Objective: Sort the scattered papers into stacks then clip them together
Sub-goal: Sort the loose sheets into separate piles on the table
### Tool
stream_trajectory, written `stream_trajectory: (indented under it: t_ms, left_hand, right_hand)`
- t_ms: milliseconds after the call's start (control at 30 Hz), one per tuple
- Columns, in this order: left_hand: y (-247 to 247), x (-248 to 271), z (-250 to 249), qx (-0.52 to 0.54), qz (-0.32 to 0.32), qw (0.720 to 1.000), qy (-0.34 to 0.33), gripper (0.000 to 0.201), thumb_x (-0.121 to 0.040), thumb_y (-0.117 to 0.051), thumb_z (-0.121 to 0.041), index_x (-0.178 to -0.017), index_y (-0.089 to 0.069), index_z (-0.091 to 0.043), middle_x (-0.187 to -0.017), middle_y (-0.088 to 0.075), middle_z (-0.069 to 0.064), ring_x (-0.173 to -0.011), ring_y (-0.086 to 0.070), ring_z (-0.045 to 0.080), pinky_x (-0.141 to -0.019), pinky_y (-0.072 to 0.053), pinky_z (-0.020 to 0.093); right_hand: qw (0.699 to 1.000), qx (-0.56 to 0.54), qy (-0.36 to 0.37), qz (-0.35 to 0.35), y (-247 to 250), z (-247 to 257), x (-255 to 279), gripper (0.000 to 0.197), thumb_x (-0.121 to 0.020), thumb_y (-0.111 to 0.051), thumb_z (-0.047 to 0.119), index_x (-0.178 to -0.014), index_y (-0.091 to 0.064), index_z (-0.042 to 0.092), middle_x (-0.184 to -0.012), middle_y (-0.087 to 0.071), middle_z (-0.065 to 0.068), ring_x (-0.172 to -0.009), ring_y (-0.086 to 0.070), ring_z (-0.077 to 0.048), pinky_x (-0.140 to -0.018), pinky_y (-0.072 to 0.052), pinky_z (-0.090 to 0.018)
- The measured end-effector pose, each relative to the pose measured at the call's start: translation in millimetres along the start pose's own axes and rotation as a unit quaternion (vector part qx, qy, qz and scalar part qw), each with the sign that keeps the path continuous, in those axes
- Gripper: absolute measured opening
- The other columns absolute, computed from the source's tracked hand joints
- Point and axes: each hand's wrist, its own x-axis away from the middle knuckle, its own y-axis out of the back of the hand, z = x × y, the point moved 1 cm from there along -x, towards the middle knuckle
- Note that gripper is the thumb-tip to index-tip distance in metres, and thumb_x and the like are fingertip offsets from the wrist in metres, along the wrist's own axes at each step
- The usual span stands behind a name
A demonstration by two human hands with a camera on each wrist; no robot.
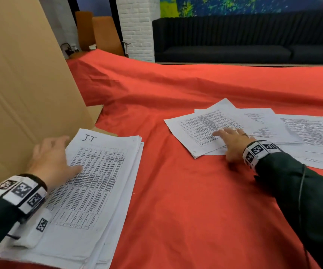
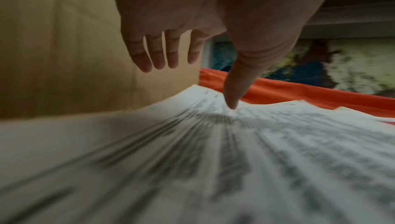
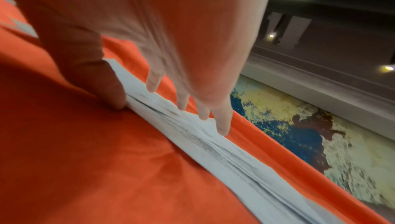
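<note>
A thick stack of printed sheets, headed "I.T" by hand, lies at the front left on the red cloth. My left hand rests on its left edge, fingers straight, thumb tip touching the top sheet. To the right, scattered printed papers overlap loosely. My right hand lies flat on them with fingers spread. In the right wrist view its fingertips touch the sheets and the thumb sits at their near edge. No clip is in view.
A tall cardboard panel stands close on the left, beside the stack. More loose sheets run off the right edge. A black sofa and a white brick pillar stand beyond the table.
</note>
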Motion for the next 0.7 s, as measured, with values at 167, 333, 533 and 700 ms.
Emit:
stream_trajectory:
  t_ms: [167, 333, 533, 700]
  left_hand:
    - [0, 17, -91, 0.035, 0.018, 0.985, -0.169, 0.073, -0.074, -0.082, -0.053, -0.136, -0.051, -0.030, -0.140, -0.044, -0.002, -0.136, -0.035, 0.026, -0.115, -0.033, 0.040]
    - [-7, 26, -182, 0.111, 0.068, 0.957, -0.260, 0.062, -0.076, -0.083, -0.051, -0.126, -0.056, -0.027, -0.127, -0.057, -0.006, -0.121, -0.052, 0.017, -0.107, -0.041, 0.031]
    - [-52, 35, -259, 0.278, 0.335, 0.868, -0.238, 0.073, -0.079, -0.086, -0.047, -0.136, -0.057, -0.014, -0.120, -0.072, -0.003, -0.093, -0.070, 0.012, -0.087, -0.058, 0.031]
    - [-81, 43, -298, 0.406, 0.359, 0.812, -0.216, 0.126, -0.061, -0.091, -0.062, -0.160, -0.029, -0.014, -0.157, -0.049, 0.000, -0.139, -0.052, 0.012, -0.116, -0.042, 0.036]
  right_hand:
    - [0.998, 0.052, -0.014, -0.026, 5, -7, -17, 0.086, -0.076, -0.069, 0.015, -0.149, -0.028, 0.039, -0.145, -0.047, -0.004, -0.134, -0.043, -0.040, -0.099, -0.051, -0.049]
    - [0.988, 0.093, -0.043, -0.112, 20, -21, -27, 0.040, -0.091, -0.053, 0.011, -0.129, -0.057, 0.023, -0.119, -0.066, -0.013, -0.114, -0.062, -0.036, -0.090, -0.055, -0.042]
    - [0.981, 0.006, -0.075, -0.177, 31, -14, -11, 0.031, -0.089, -0.063, 0.027, -0.117, -0.059, 0.013, -0.118, -0.063, -0.017, -0.108, -0.064, -0.039, -0.086, -0.052, -0.040]
    - [0.972, -0.158, -0.054, -0.162, 44, 16, 26, 0.027, -0.083, -0.068, 0.027, -0.102, -0.063, 0.008, -0.111, -0.069, -0.020, -0.107, -0.067, -0.038, -0.082, -0.052, -0.036]
